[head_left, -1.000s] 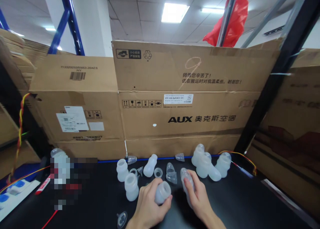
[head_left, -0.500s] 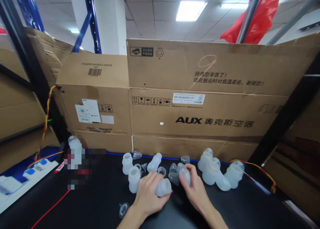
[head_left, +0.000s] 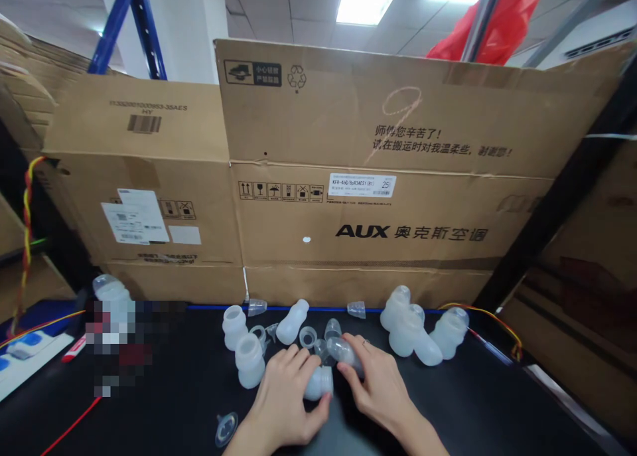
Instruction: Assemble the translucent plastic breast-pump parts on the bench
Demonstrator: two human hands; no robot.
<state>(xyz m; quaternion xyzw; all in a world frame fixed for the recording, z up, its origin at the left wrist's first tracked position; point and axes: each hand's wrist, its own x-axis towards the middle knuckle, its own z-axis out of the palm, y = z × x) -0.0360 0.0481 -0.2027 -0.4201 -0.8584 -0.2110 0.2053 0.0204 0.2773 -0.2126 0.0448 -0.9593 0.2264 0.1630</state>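
Note:
My left hand (head_left: pixel 293 393) is wrapped around a small milky white baby bottle (head_left: pixel 318 383). The bottle lies on its side, its threaded mouth toward my right hand. A clear dome-shaped bottle cap (head_left: pixel 344 353) is between the thumb and fingers of my right hand (head_left: pixel 375 383); whether anything sits inside it, I cannot tell. Just beyond the hands are another clear cap (head_left: pixel 333 328) and a translucent ring (head_left: pixel 308 337). Two open bottles, one nearer (head_left: pixel 249 361) and one farther (head_left: pixel 234 327), stand left of my left hand, and a third bottle (head_left: pixel 292 321) lies tilted behind it.
Several capped bottles (head_left: pixel 407 326) are grouped at the right. A clear nipple-like part (head_left: pixel 227 429) lies front left. Small clear cups, one left (head_left: pixel 257 306) and one right (head_left: pixel 356 309), lie by the cardboard wall (head_left: pixel 279 250). A red wire (head_left: pixel 74 419) crosses the black tabletop (head_left: pixel 169 403).
My right hand has brought the clear cap closer to the bottle mouth and tilted it toward the left. The bottle in my left hand has turned slightly. The whole view has shifted.

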